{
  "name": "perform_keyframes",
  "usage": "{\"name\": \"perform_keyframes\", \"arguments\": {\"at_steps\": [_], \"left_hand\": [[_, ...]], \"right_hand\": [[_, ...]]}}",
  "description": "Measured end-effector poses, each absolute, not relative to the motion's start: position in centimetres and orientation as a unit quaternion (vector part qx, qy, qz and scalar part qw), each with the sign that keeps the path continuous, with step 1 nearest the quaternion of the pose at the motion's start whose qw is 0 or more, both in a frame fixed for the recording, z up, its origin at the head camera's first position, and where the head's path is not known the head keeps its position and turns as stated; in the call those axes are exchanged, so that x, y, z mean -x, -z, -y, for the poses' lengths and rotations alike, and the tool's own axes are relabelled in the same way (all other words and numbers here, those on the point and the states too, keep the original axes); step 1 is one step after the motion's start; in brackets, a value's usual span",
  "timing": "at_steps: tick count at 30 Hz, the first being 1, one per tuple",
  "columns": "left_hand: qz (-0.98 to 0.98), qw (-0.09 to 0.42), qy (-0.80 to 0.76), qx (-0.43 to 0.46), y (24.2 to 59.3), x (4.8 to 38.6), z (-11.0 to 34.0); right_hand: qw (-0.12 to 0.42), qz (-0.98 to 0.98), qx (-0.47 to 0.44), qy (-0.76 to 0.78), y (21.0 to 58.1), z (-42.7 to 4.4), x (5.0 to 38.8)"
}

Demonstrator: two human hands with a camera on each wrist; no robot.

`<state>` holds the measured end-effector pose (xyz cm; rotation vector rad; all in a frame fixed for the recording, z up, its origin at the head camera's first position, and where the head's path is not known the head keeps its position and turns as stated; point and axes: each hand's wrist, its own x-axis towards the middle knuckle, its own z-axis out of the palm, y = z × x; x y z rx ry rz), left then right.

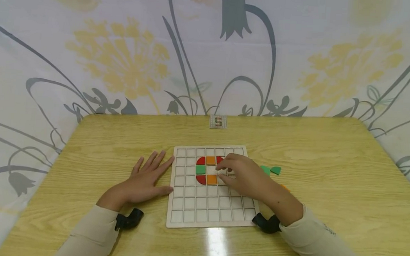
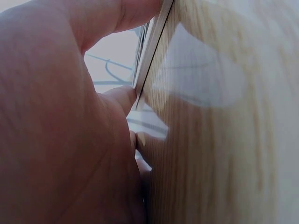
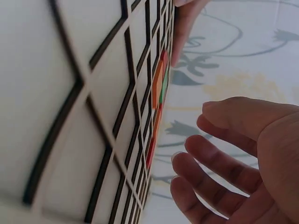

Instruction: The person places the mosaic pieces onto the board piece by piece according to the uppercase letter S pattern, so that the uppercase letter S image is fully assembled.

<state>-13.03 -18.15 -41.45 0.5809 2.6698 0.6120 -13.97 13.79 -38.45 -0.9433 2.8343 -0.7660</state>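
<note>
A pale wooden grid board (image 1: 199, 214) lies on the table. My left hand (image 1: 147, 181) rests on the table with spread fingers, its thumb and index fingertip at the board's left edge. Above the board hovers my right hand (image 1: 246, 177); in the right wrist view its loosely bent fingers (image 3: 212, 158) and thumb are apart, with nothing between them. In the grid sit rounded red pieces (image 1: 201, 179), orange squares (image 1: 211, 179) and a green square (image 1: 200, 169). The right fingers partly cover the upper right red piece (image 1: 219, 160), and the hand may hide other cells.
Right of the board lie a green square (image 1: 265, 170), a rounded green piece (image 1: 275, 170) and an orange piece (image 1: 285, 187) partly behind the right wrist. A small patterned card (image 1: 218, 122) lies at the table's far edge, before a flowered cloth (image 1: 203, 45).
</note>
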Motion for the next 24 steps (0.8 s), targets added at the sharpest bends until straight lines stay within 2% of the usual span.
{"name": "perform_keyframes", "arguments": {"at_steps": [12, 24], "left_hand": [[-0.938, 0.169, -0.221, -0.206, 41.5, 13.0, 18.4], [-0.936, 0.169, -0.228, -0.208, 41.6, 12.9, 18.4]], "right_hand": [[-0.016, -0.932, 0.272, 0.238, 38.0, -17.7, 13.9], [-0.012, -0.940, 0.237, 0.246, 38.0, -21.3, 13.7]]}}
